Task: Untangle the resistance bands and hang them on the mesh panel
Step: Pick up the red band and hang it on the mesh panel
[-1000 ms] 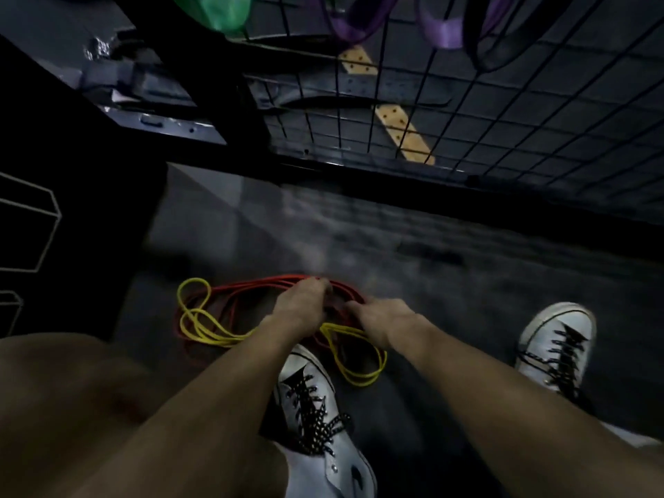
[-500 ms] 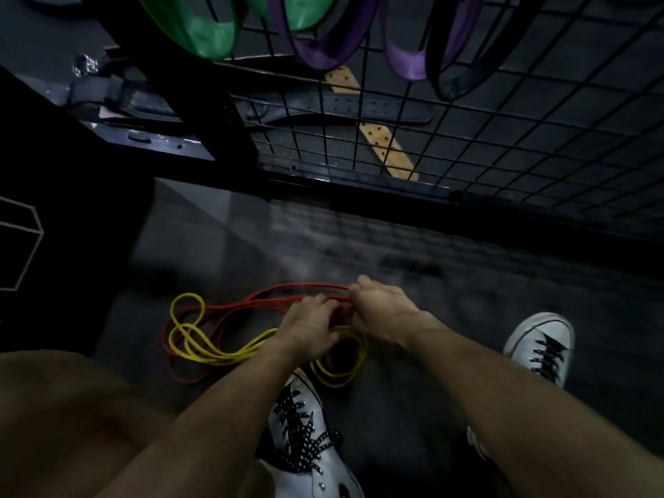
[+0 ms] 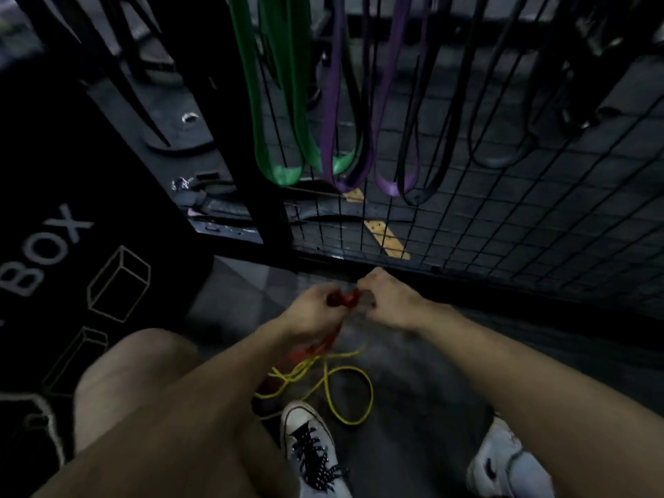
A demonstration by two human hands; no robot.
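Mesh panel [image 3: 503,228] up front has green bands [image 3: 284,170], purple bands [image 3: 388,185] and black bands [image 3: 416,195] hanging. Left hand [image 3: 316,310] and right hand [image 3: 391,300] both clutch the red band [image 3: 345,300] bunched between them, above the floor. Yellow band [image 3: 345,393] trails below, tangled in.

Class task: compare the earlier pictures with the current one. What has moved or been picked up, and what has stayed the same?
Both hands, left hand and right hand, have lifted the red band off the floor, gripping it bunched between them. The yellow band trails below, still tangled with it, partly on the floor. The green band and purple band still hang on the mesh panel.
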